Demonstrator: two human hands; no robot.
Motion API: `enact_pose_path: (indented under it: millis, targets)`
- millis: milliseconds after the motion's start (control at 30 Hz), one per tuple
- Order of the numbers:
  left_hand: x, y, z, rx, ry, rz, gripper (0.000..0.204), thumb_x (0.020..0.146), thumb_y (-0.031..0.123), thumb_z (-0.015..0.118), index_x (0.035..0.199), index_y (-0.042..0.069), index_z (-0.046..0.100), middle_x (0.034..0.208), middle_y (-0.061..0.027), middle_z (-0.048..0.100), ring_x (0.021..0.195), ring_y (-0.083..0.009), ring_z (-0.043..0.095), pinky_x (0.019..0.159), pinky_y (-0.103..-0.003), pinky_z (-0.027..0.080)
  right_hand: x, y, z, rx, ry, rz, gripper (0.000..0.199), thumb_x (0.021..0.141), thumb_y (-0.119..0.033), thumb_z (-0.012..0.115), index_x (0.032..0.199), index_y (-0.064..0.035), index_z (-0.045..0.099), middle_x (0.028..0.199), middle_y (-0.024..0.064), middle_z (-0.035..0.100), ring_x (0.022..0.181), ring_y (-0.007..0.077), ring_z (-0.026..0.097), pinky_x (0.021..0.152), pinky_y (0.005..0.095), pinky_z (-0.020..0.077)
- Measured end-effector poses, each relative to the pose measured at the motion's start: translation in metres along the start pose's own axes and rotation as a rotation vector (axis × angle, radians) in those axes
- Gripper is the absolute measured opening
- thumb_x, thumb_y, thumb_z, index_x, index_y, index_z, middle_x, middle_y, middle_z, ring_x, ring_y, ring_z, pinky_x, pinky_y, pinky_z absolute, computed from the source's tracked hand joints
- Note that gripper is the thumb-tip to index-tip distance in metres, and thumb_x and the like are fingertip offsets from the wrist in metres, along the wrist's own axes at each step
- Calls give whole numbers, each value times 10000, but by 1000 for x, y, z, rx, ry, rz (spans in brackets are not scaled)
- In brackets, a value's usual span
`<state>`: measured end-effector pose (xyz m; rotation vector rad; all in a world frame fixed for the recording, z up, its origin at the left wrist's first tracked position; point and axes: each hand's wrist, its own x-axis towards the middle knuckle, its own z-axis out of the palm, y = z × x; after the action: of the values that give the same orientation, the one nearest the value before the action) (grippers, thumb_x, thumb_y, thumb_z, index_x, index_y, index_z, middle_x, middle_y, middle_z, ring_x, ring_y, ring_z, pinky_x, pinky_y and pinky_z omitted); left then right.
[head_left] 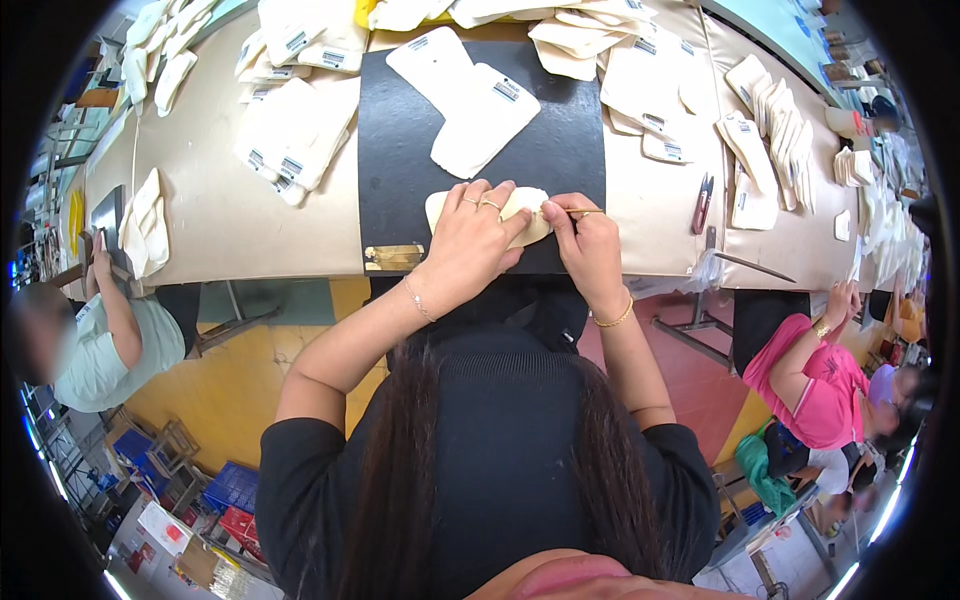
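Note:
A small rounded cream padded piece (437,207) lies on the black mat (390,120), near its front edge. My left hand (472,235) holds it down with the fingers laid over its top. Closed in a pinch, my right hand (588,248) grips a thin brown stick-like tool (584,210) at the right end of that piece; its tip is hidden by the fingers. Farther up the mat rest two larger cream pieces (487,118), one with a dark printed label, partly overlapping.
Piles of labelled cream pieces (300,130) stand left of the mat, with more stacks (650,85) to the right and far right (780,130). Red-handled snips (703,205) and a long thin blade (755,267) lie at right. Co-workers (125,340) (815,380) sit on both sides.

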<state>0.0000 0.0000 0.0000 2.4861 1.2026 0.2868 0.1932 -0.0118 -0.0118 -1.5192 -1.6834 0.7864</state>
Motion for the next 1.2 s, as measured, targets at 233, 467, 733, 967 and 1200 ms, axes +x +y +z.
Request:
enact_pose_path:
  millis: [233,467,733,967,1200]
  targets:
    - [1,1,0,28,0,-12,514,754,233,829,1236,131,681,1399,-162,558,1258,-363,509,1109,-487,372,5,4,10,-96,43,-182,80,893,-94,744,875,-19,726,818,105,699,766,281,647,695,380,523]
    - [2,0,-1,25,-11,-14,509,753,241,831,1230,133,688,1400,-157,562,1264,-356,508,1111,-482,373,11,5,0,-369,-82,-103,90,895,-88,744,873,-7,713,843,115,701,771,289,655,679,357,523]
    - [0,-3,6,19,41,-1,504,745,245,834,1216,146,683,1372,-149,564,1248,-357,511,1098,-481,378,6,2,5,-337,-63,-137,167,906,-161,732,822,-24,689,771,118,656,743,294,631,673,391,494]
    - [-4,-20,15,-69,199,63,569,684,245,851,1202,168,629,1317,-166,539,1195,-362,520,1004,-473,412,31,-10,2,-87,-90,67,329,931,-188,689,693,19,592,616,134,573,592,314,590,599,406,482]
    - [-28,-39,7,-25,246,61,521,654,280,845,1113,157,632,1261,-168,548,1112,-331,546,919,-443,418,48,-53,23,-314,-60,-394,78,921,-177,707,935,-101,719,757,77,665,680,251,651,614,381,516]
